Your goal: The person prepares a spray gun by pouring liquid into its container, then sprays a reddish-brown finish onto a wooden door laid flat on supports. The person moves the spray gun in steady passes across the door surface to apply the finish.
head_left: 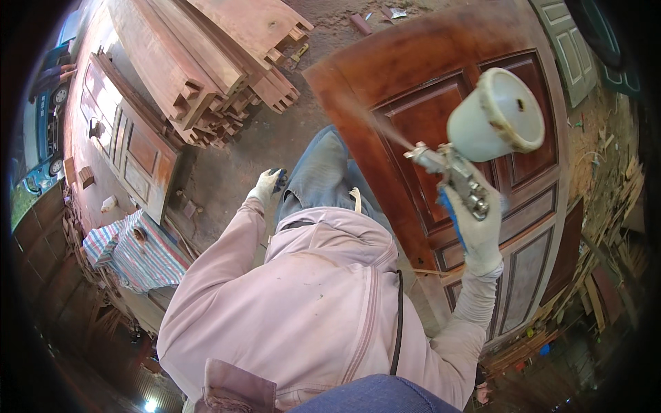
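Note:
My right hand (478,224), in a white and blue work glove, is closed round a metal spray gun (458,180). A stained white paint cup (492,117) sits on top of the gun. Fine mist leaves the nozzle toward the upper left, over a panelled wooden door (406,89). Reddish-brown colour covers the door's far part, while its near panels look paler and greyish. Beside my left knee hangs my left hand (266,186), gloved too. Its fingers are loosely bent, with nothing visible in them.
Stacked wooden boards (200,62) with notched ends lie ahead to the left. Another panelled door (131,151) leans farther left, near a striped cloth (141,251). Scrap wood (602,255) is heaped at the right. A thin dark hose (399,323) runs along my side.

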A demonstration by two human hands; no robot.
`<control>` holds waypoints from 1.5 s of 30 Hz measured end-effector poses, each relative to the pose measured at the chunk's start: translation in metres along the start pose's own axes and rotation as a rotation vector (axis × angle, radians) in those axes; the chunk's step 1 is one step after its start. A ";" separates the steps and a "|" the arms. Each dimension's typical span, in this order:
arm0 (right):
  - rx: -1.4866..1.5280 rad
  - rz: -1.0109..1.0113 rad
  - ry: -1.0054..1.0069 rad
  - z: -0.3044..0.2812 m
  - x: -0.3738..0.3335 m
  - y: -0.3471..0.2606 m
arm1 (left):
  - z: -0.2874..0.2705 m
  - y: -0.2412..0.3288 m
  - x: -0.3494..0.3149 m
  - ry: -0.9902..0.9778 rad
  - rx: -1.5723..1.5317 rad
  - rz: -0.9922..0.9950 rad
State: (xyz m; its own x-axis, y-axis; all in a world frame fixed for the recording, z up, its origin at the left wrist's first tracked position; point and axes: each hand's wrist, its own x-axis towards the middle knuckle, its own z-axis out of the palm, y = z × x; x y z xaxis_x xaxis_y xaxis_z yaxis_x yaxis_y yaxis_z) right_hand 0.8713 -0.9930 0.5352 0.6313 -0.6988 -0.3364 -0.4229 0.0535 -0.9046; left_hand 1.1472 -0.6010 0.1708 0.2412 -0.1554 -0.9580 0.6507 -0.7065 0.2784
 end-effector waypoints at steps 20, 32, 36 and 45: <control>-0.268 -0.274 0.402 -0.039 0.068 -0.016 | -0.016 0.001 -0.012 0.057 0.025 -0.035; -0.010 0.023 0.337 -0.103 0.115 -0.013 | -0.036 0.005 0.046 -0.052 0.432 0.167; -0.159 0.030 0.536 -0.154 0.161 -0.017 | -0.032 0.019 0.039 0.006 0.332 0.084; -0.285 -0.125 0.867 -0.257 0.247 0.008 | -0.012 0.081 0.027 0.095 0.069 -0.151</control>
State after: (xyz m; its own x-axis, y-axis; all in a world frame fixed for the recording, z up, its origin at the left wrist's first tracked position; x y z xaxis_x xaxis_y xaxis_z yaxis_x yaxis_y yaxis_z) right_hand 0.8568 -1.3479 0.5123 0.0236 -0.9839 0.1769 -0.6012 -0.1553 -0.7838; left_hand 1.2147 -0.6543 0.1682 0.2137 0.0190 -0.9767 0.6342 -0.7632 0.1239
